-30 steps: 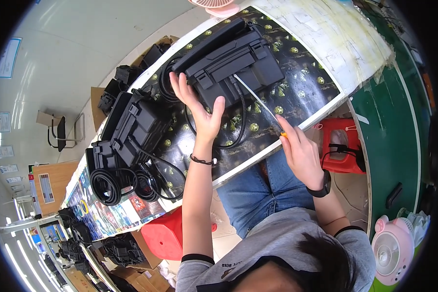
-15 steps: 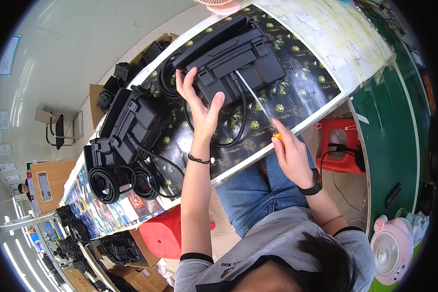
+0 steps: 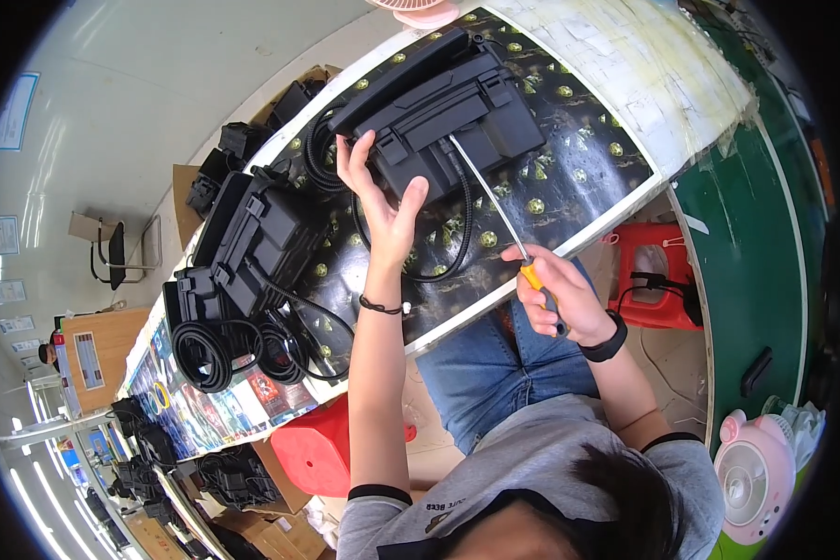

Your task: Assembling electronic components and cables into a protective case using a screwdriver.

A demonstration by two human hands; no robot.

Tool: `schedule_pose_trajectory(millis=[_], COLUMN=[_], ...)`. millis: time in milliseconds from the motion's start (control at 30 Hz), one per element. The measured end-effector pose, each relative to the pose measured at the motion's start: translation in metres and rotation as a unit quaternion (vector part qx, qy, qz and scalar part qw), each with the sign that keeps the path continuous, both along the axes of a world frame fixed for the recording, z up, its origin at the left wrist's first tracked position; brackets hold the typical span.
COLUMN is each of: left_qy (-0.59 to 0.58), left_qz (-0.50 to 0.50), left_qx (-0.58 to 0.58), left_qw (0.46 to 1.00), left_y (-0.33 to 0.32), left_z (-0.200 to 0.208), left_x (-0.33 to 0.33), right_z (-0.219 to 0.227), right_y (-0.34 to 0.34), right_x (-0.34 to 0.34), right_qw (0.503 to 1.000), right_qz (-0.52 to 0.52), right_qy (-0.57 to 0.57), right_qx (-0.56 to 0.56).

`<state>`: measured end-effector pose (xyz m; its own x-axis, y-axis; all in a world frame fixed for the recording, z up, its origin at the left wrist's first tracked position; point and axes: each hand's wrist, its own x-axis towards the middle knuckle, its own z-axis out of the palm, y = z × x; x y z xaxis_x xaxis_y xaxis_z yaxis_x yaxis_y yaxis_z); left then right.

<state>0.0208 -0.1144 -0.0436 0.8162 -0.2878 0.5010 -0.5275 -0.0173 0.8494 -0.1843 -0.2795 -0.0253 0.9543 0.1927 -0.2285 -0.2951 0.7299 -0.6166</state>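
Observation:
A black plastic box (image 3: 499,107) with ribbed sides and latch-like parts lies tilted on the dark patterned table mat. My left hand (image 3: 387,215) cups its near left corner, fingers at the left end and thumb spread along the near side. In my right hand (image 3: 569,299) is a screwdriver (image 3: 531,273) with a yellow and dark handle, thumb and fingers curled around it. Its long shaft slants up and left, and the tip meets the box beside the corrugated black hose (image 3: 468,219). The exact spot under the tip is too small to make out.
Another black box (image 3: 261,238) and coiled black cables (image 3: 201,355) sit left on the table. A pink fan (image 3: 415,11) stands at the far edge, another fan (image 3: 747,476) low at right. Red stools (image 3: 658,271) (image 3: 313,457) flank my legs.
My right hand has shifted slightly down and right and changed its hold, so more of the screwdriver handle shows. The left hand and box have hardly moved.

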Motion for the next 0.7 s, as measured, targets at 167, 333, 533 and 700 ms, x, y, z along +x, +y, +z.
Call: schedule_pose_trajectory(millis=[167,333,533,700], left_qy=[0.011,0.008,0.016,0.01], left_qz=[-0.028,-0.032,-0.049,-0.045], left_qx=[-0.025,-0.027,-0.038,-0.037], left_qw=[0.999,0.999,0.998,0.998], left_y=[0.002,0.002,0.001,0.001], left_z=[-0.002,-0.003,-0.003,-0.003], left_x=[0.001,0.001,0.002,0.002], right_z=[0.004,0.006,0.004,-0.005], right_y=[0.026,0.034,0.043,0.059], right_x=[-0.011,-0.004,-0.001,0.0], right_qw=[0.949,0.939,0.906,0.906], right_qz=[-0.039,-0.038,-0.074,-0.117], right_qy=[-0.047,-0.034,-0.036,-0.033], right_qx=[-0.311,-0.339,-0.415,-0.405])
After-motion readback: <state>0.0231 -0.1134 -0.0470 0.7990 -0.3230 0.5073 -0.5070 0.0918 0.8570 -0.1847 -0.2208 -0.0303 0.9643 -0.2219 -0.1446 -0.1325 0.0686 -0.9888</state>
